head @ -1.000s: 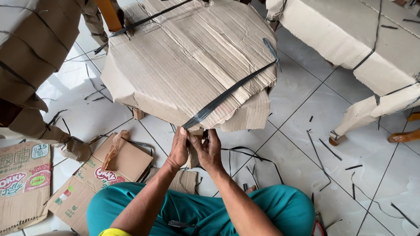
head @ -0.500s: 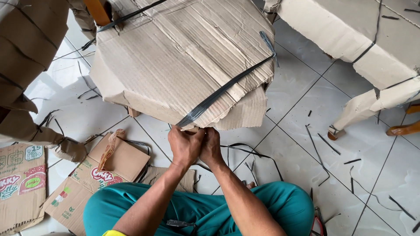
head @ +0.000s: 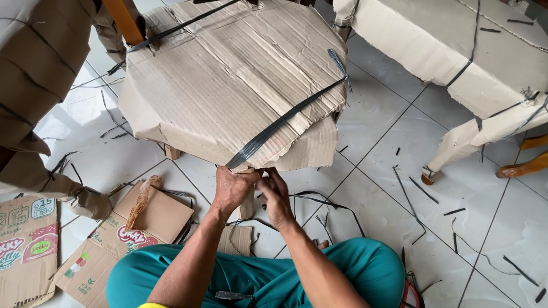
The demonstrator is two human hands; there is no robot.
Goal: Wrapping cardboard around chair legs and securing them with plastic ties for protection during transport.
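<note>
- We sit on the white tiled floor (head: 394, 142) with a cardboard-wrapped stool (head: 228, 85) just in front of our knees; its top is fully covered in creased brown corrugated cardboard.
- A dark plastic strap (head: 285, 120) already runs diagonally over that top, from a knot at the far right edge down to the near edge, where it meets our hands. A second strap crosses the far left corner, so we judge the top wrap to be largely done.
- What looks left is the near end: the strap has yet to be fastened below the rim, and the bare wooden leg (head: 246, 199) under the near edge has no wrapping.
- Our left hand (head: 231, 188) is curled closed at the strap's lower end, right under the cardboard rim; it seems to grip the strap, though the fingers hide the contact.
- Our right hand (head: 275, 197) sits just beside it, fingers bent and pinched narrow toward the same spot; we cannot tell whether it holds anything.
- The cardboard is matte, ribbed and torn ragged along its edges, and a loose flap (head: 311, 148) hangs at the near right. The strap is thin, flat and slightly glossy.
- Other wrapped furniture (head: 456, 51) stands at the far right, and more at the left.
- Printed flattened cartons (head: 34, 239) lie near left, and strap offcuts (head: 422, 191) are scattered on the glossy tiles to the right.
</note>
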